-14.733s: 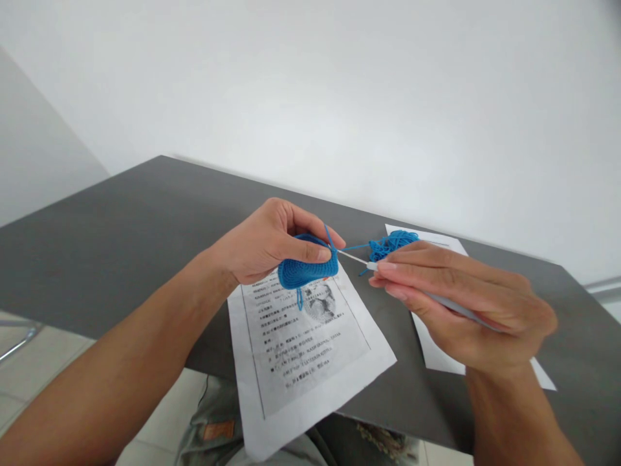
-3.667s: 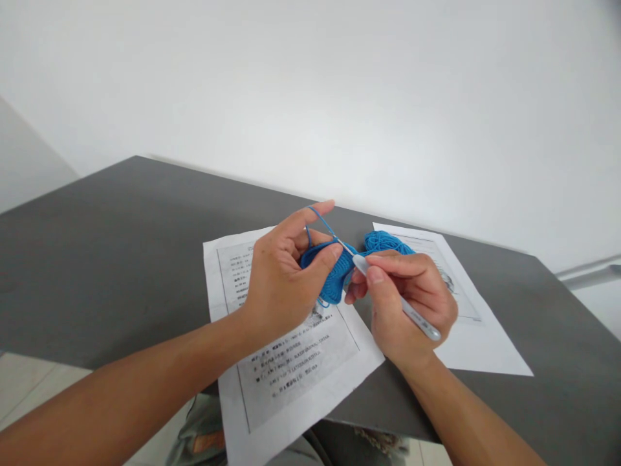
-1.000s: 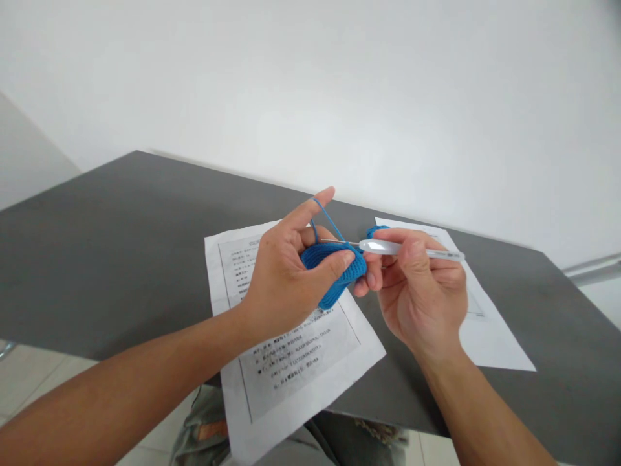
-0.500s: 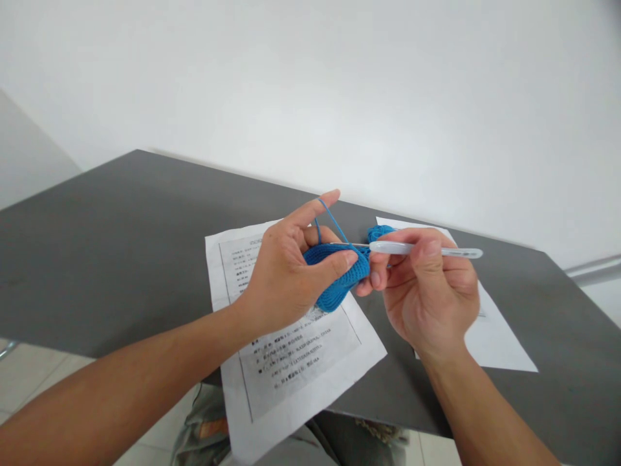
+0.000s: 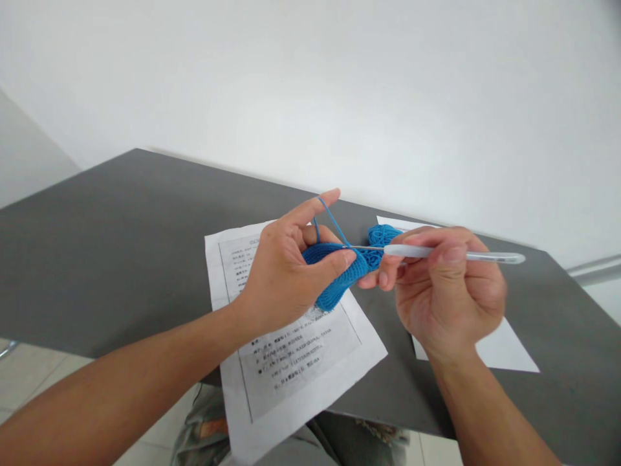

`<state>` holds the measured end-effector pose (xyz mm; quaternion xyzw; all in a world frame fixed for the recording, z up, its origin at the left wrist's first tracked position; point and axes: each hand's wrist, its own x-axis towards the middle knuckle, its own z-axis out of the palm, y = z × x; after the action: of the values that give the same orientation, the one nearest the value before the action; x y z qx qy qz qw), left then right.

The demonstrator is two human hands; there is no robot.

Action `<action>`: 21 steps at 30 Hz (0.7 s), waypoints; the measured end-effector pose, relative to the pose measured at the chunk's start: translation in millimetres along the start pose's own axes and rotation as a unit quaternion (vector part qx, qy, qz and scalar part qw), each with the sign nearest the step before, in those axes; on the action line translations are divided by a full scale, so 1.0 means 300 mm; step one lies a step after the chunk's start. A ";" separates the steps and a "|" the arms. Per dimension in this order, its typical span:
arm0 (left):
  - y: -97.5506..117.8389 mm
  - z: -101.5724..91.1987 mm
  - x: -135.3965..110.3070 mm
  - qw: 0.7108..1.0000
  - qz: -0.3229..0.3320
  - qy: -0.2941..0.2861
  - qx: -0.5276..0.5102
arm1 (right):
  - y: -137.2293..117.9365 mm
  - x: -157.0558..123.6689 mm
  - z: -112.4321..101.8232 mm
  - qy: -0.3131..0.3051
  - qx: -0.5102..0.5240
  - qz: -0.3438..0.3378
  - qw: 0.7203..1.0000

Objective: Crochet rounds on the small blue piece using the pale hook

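Observation:
Pinched under the thumb of my left hand (image 5: pixel 295 265) is a blue crochet piece (image 5: pixel 339 288), closely stitched and partly hidden by that hand. Its index finger is stretched up, with a strand of blue yarn (image 5: pixel 334 219) looped over it and running down to the work. My right hand (image 5: pixel 451 291) grips a crochet hook (image 5: pixel 410 251) by its pale, clear handle. The thin metal shaft points left, and its tip meets the top edge of the crochet piece where the strand comes down. Behind the hook lies a bundle of blue yarn (image 5: pixel 383 234).
A printed sheet (image 5: pixel 301 388) lies beneath my left hand and overhangs the front edge of the dark grey table (image 5: pixel 145 259). Another white sheet (image 5: pixel 507 349) is under my right hand. A white wall (image 5: pixel 310 97) rises behind the table.
My right hand has moved right with the crochet hook, drawing its shaft back from the piece. More of the yarn bundle shows. My left hand has stayed nearly still.

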<state>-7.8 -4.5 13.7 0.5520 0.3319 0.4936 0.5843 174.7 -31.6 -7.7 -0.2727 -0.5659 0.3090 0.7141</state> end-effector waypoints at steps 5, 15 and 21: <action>-0.001 0.000 -0.001 1.000 0.005 0.000 0.006 | 0.002 -0.002 -0.002 0.001 -0.015 -0.022 1.000; -0.014 0.009 -0.008 0.994 0.055 0.048 0.084 | -0.010 -0.021 0.012 -0.008 -0.077 -0.100 0.992; -0.032 0.012 -0.015 0.987 0.097 0.064 0.111 | 0.005 -0.019 -0.004 -0.047 -0.120 -0.179 0.975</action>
<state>-3.6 -8.9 4.3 0.6104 0.3665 0.5422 0.4462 174.8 -34.9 -12.7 -0.2361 -0.6713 0.1179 0.6926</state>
